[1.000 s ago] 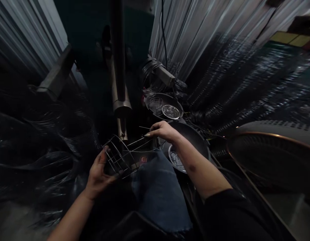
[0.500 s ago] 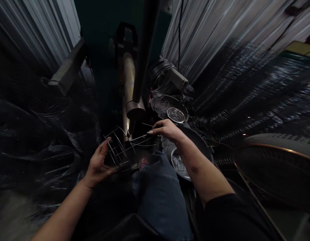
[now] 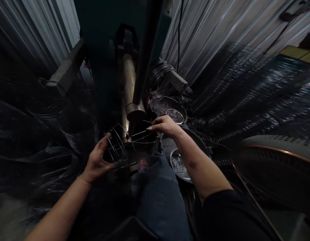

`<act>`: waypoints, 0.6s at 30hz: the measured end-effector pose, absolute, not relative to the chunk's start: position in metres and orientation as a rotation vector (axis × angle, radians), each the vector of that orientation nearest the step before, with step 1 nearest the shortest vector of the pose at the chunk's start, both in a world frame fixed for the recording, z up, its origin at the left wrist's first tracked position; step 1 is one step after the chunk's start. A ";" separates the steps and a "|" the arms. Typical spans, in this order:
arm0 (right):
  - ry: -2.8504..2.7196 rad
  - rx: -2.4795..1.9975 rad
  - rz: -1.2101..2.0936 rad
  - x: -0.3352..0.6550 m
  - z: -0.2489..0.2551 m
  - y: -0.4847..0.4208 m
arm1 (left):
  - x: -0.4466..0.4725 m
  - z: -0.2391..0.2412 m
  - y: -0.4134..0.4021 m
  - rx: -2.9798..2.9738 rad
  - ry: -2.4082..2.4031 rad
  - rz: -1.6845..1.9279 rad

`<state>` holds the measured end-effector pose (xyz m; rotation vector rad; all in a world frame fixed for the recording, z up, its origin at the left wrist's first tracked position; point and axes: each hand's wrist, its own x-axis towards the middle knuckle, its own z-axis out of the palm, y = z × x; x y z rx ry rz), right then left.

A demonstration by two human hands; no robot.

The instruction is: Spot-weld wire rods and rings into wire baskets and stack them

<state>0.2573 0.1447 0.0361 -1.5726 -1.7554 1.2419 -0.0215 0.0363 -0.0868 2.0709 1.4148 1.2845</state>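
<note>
My left hand [image 3: 96, 162] is wrapped around the left end of a curved wire frame [image 3: 115, 142], which looks like a small wire basket. Its thumb presses the upper wires, while the other fingers lie below in shadow. The frame's long wires reach right, beneath a round metal machine arm [image 3: 135, 112]. My right hand [image 3: 167, 125] pinches a short thin wire [image 3: 147, 121], whose tip points left near the arm's end. Whether these fingers also touch the frame's long wires, I cannot tell.
Right of my leg stands a dark tub [image 3: 167, 140] with a round metal dish of small wire pieces [image 3: 178, 164]. Behind it, another tray holds a dish of small metal bits [image 3: 174, 116]. A wire coil [image 3: 161, 72] hangs beyond. A fan [image 3: 273, 147] stands at right.
My right hand has shifted slightly up and left with the thin wire. My left hand keeps its hold on the wire frame, nearly unmoved. The view has shifted a little.
</note>
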 end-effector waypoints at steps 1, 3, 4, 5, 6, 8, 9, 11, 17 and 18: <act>-1.753 -1.577 1.244 0.257 0.036 0.145 | -0.021 -0.087 0.037 2.061 1.402 1.289; -1.736 -1.588 1.254 0.257 0.036 0.146 | -0.021 -0.088 0.037 2.037 1.382 1.297; -1.725 -1.592 1.260 0.257 0.037 0.146 | -0.020 -0.087 0.037 2.026 1.384 1.300; -1.718 -1.593 1.264 0.257 0.037 0.146 | -0.020 -0.086 0.037 2.019 1.395 1.293; -1.715 -1.592 1.267 0.257 0.037 0.146 | -0.019 -0.085 0.037 2.016 1.408 1.278; -1.722 -1.585 1.261 0.256 0.038 0.145 | -0.018 -0.083 0.037 2.014 1.415 1.263; -1.727 -1.582 1.252 0.256 0.038 0.145 | -0.017 -0.081 0.036 2.012 1.411 1.262; -1.728 -1.580 1.246 0.256 0.037 0.145 | -0.017 -0.079 0.036 2.001 1.403 1.274; -1.693 -1.579 1.272 0.256 0.036 0.146 | -0.017 -0.081 0.037 2.005 1.403 1.273; -1.696 -1.580 1.269 0.255 0.036 0.146 | -0.017 -0.082 0.037 1.996 1.410 1.272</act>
